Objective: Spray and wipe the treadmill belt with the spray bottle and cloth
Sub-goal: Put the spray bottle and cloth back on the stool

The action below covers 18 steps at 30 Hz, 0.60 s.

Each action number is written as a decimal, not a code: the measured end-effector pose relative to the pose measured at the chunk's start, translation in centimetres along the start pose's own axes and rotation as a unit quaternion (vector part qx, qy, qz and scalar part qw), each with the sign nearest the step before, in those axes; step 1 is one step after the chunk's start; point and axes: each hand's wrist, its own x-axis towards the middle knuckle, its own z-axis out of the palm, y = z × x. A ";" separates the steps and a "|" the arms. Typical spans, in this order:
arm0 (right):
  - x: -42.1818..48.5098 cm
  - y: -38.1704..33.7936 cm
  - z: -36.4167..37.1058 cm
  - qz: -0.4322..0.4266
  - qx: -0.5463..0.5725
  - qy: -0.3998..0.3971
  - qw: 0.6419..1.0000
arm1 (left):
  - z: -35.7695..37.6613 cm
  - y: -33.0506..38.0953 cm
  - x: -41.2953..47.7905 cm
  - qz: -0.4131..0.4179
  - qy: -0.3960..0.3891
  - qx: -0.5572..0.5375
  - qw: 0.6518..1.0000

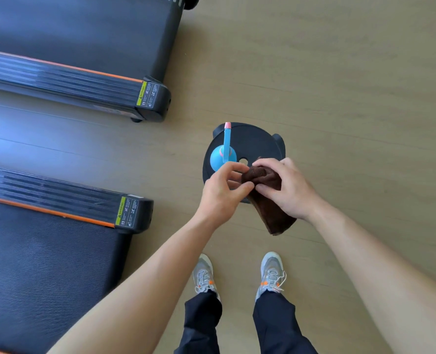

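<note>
Ideally both hands, left hand and right hand pinching the brown cloth, fold it flat before taking the blue spray bottle

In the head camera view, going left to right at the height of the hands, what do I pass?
Near treadmill → left hand → brown cloth → right hand.

Both hands hold a brown cloth: the left hand pinches its upper fold, the right hand grips it from the other side. Just beyond the left fingertips a blue spray bottle stands on a black weight plate. Left of the fingers lie 2 treadmill belts.
</note>
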 end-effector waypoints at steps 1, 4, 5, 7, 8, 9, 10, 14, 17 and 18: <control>0.1 -0.1 0.1 -0.001 0.000 -0.006 1.000 | -0.2 0.2 0.2 0.000 0.002 0.010 1.000; 0.3 0.0 0.4 -0.002 -0.005 -0.015 1.000 | -0.6 0.5 0.4 0.016 -0.006 0.062 0.998; 0.4 0.0 0.4 -0.003 -0.004 -0.012 1.000 | -0.7 0.6 0.4 0.022 0.000 0.081 0.996; 0.3 0.2 0.2 0.006 0.000 -0.007 1.000 | -1.0 1.0 0.4 0.039 0.016 0.113 0.993; 0.1 0.3 0.0 0.016 0.004 -0.009 1.000 | -1.1 1.2 0.4 0.052 0.018 0.127 0.990; -0.1 0.6 -0.2 0.028 0.008 -0.014 0.999 | -1.3 1.4 0.4 0.068 0.014 0.141 0.988; -0.3 0.9 -0.6 0.035 0.008 -0.017 0.999 | -1.4 1.7 0.3 0.089 0.008 0.156 0.984; -1.2 2.1 -2.1 0.004 -0.102 0.013 0.995 | -1.6 2.4 -0.3 0.169 -0.028 0.196 0.966; -1.8 2.2 -3.2 -0.038 -0.099 0.030 0.994 | -1.5 2.7 -0.9 0.150 -0.045 0.201 0.967; -2.0 2.0 -3.4 -0.044 -0.073 0.013 0.996 | -1.5 2.8 -1.0 0.142 -0.045 0.198 0.969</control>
